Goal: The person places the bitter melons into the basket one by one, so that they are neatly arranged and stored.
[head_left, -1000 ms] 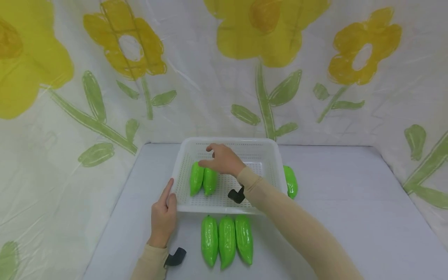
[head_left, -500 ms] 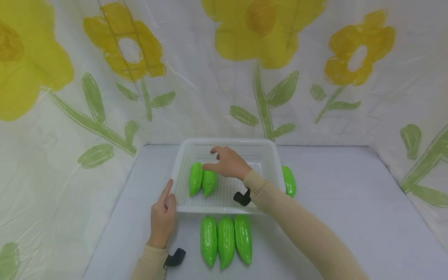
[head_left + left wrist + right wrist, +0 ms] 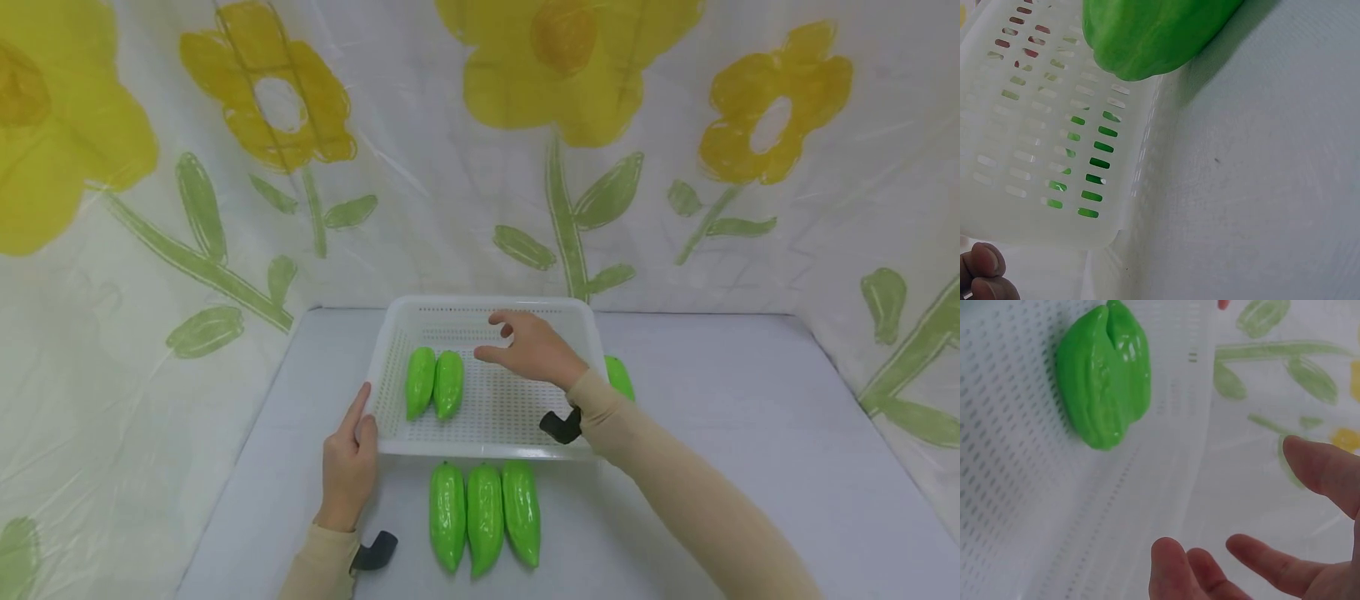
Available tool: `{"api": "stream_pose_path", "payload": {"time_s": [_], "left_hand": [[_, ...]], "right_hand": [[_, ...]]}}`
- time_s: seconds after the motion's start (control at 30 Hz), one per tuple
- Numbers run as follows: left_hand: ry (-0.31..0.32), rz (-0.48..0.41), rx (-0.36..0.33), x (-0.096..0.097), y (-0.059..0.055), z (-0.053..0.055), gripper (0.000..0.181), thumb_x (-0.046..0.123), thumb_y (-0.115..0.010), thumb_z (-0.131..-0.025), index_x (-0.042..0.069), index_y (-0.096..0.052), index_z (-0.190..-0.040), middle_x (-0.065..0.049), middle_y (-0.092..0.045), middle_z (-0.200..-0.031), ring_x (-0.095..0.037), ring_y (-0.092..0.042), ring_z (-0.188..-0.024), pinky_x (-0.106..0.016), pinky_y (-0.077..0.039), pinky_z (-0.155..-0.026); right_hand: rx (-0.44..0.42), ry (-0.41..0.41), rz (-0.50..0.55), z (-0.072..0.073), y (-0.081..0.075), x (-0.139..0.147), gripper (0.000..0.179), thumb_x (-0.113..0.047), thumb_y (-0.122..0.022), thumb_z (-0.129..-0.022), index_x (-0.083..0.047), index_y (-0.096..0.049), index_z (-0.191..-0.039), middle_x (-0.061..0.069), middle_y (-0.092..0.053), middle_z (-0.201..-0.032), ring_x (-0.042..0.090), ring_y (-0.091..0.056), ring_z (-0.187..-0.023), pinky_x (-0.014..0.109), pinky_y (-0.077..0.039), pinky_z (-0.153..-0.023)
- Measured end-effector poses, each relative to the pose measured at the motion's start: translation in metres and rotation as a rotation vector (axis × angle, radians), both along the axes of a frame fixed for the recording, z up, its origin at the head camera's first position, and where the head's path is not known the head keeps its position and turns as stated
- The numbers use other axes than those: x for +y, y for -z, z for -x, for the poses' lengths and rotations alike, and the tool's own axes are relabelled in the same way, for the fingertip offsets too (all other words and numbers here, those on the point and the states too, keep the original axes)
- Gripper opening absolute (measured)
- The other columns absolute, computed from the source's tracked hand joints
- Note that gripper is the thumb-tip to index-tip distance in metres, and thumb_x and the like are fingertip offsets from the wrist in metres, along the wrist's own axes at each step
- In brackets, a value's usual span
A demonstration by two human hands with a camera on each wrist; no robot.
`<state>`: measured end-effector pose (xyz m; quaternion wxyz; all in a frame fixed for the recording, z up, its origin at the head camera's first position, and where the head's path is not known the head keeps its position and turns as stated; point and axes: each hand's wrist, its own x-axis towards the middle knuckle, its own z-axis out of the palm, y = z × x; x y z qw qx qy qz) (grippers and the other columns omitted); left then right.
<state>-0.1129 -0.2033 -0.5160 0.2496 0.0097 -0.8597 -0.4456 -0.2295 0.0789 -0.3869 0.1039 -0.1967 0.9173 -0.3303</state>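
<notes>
On my head feed, 2 glossy green vegetables (image 3: 420, 385) lie side by side on the floor of a white perforated basket (image 3: 480, 452), in its left half. I see the right hand (image 3: 536, 350) over the basket, apart from that pair and to its right, thumb and fingers parted and loosely bent. The left hand (image 3: 349, 471) has its index finger extended to the basket's left side; I can't tell how its hidden fingers lie. Just in front of the basket I count 3 more vegetables (image 3: 486, 521) in a row on the pale table (image 3: 735, 417), and 1 other vegetable (image 3: 619, 379) beside its right side, partly hidden. Behind hangs a white sheet (image 3: 450, 200) painted with yellow flowers.
</notes>
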Motion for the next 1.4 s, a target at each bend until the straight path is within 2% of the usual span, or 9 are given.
{"api": "stream_pose_path", "payload": {"time_s": [0.07,0.4,0.53,0.7,0.93,1.2,1.4], "left_hand": [[0.001,0.000,-0.001,0.001,0.000,0.001,0.048,0.006,-0.048,-0.105,0.010,-0.053,-0.153,-0.008,-0.056,-0.064,0.008,-0.017,-0.044,-0.021,-0.030,-0.042],[-0.021,0.011,0.003,0.001,0.000,0.001,0.048,0.006,-0.048,-0.105,0.010,-0.055,-0.152,-0.018,-0.066,-0.074,0.006,-0.021,-0.047,-0.020,-0.031,-0.045],[-0.020,0.013,0.017,0.001,0.002,0.000,0.048,0.005,-0.049,-0.104,0.009,-0.055,-0.151,-0.022,-0.069,-0.082,0.006,-0.023,-0.048,-0.018,-0.032,-0.048],[-0.012,0.008,0.021,0.001,0.001,-0.001,0.048,0.004,-0.049,-0.104,0.008,-0.055,-0.151,-0.018,-0.066,-0.075,0.008,-0.018,-0.046,-0.020,-0.029,-0.043],[-0.014,0.007,0.026,0.002,0.000,-0.001,0.048,0.004,-0.049,-0.104,0.009,-0.055,-0.151,-0.010,-0.060,-0.064,0.009,-0.017,-0.043,-0.019,-0.027,-0.040],[-0.027,0.013,0.055,0.002,0.002,0.001,0.047,0.002,-0.050,-0.103,0.007,-0.057,-0.149,-0.017,-0.066,-0.071,0.010,-0.017,-0.045,-0.020,-0.028,-0.041],[-0.038,0.024,0.057,0.004,0.002,0.001,0.047,0.001,-0.050,-0.102,0.006,-0.057,-0.149,-0.007,-0.058,-0.059,0.010,-0.015,-0.043,-0.019,-0.025,-0.038]], "right_hand": [[0.000,0.011,-0.006,0.000,0.000,0.007,0.067,-0.048,-0.069,-0.097,-0.006,-0.055,-0.148,0.016,-0.065,-0.136,0.032,-0.063,-0.121,0.047,-0.053,-0.096],[-0.026,0.055,0.009,-0.004,-0.004,0.040,0.067,-0.045,-0.069,-0.097,-0.006,-0.052,-0.150,0.021,-0.062,-0.136,0.033,-0.067,-0.112,0.047,-0.056,-0.093],[-0.040,0.088,0.009,-0.009,-0.006,0.058,0.068,-0.047,-0.068,-0.098,-0.008,-0.051,-0.152,0.019,-0.061,-0.137,0.033,-0.066,-0.115,0.046,-0.056,-0.090],[-0.041,0.148,0.018,-0.013,-0.005,0.086,0.070,-0.050,-0.068,-0.097,-0.009,-0.051,-0.151,0.019,-0.061,-0.138,0.036,-0.064,-0.118,0.046,-0.058,-0.088],[-0.106,0.237,0.039,-0.016,-0.004,0.125,0.078,-0.055,-0.067,-0.097,-0.007,-0.045,-0.155,0.022,-0.055,-0.146,0.038,-0.061,-0.124,0.041,-0.061,-0.083],[-0.108,0.279,0.036,-0.021,-0.002,0.160,0.081,-0.058,-0.066,-0.097,-0.008,-0.042,-0.156,0.022,-0.054,-0.145,0.037,-0.064,-0.122,0.041,-0.061,-0.080],[-0.121,0.301,0.054,-0.022,0.003,0.178,0.083,-0.058,-0.066,-0.097,-0.007,-0.041,-0.157,0.023,-0.053,-0.146,0.040,-0.061,-0.125,0.045,-0.061,-0.082]]}}
